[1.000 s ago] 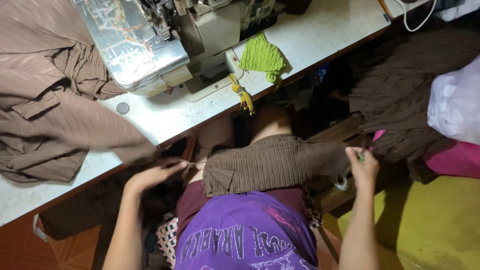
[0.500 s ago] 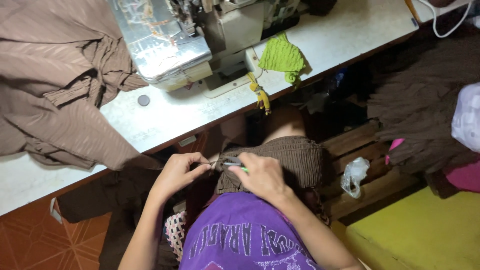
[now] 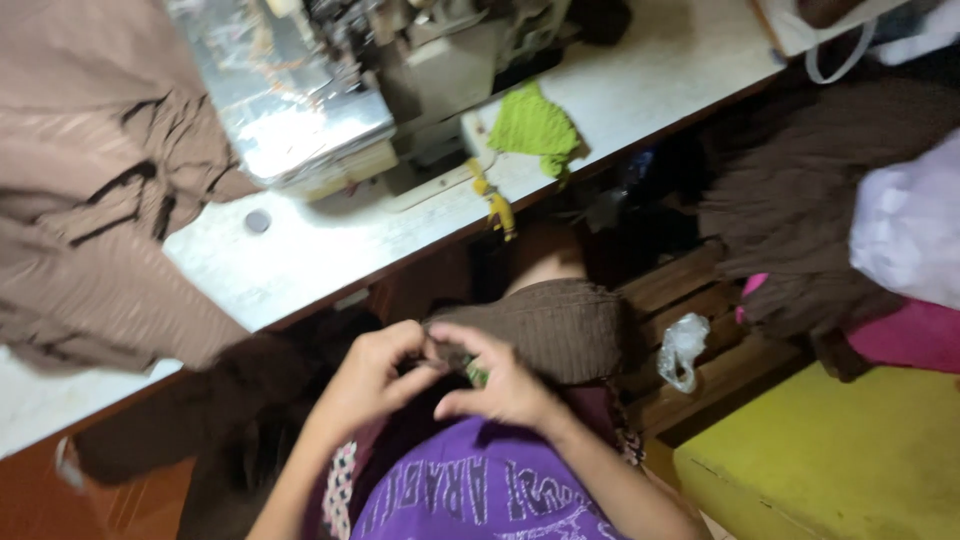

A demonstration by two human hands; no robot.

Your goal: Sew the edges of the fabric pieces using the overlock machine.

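Note:
A ribbed brown fabric piece (image 3: pixel 560 325) lies over my lap, below the table edge. My left hand (image 3: pixel 370 375) pinches its near left corner. Beside it, my right hand (image 3: pixel 500 385) grips the same corner, with a small green object (image 3: pixel 476 374) between its fingers. The two hands touch each other at the fingertips. The frame is blurred, so the green object's shape is unclear.
A sewing machine (image 3: pixel 330 90) stands on the white table (image 3: pixel 330 250). A heap of brown cloth (image 3: pixel 90 200) lies at the left, a green cloth (image 3: pixel 535 125) near the table edge. Dark brown fabric (image 3: pixel 800 190), a white bag (image 3: pixel 910 230) and a yellow surface (image 3: pixel 830 460) lie to the right.
My right hand came in from the far right to meet the left at the fabric's corner. The brown piece has bunched up from a spread strip.

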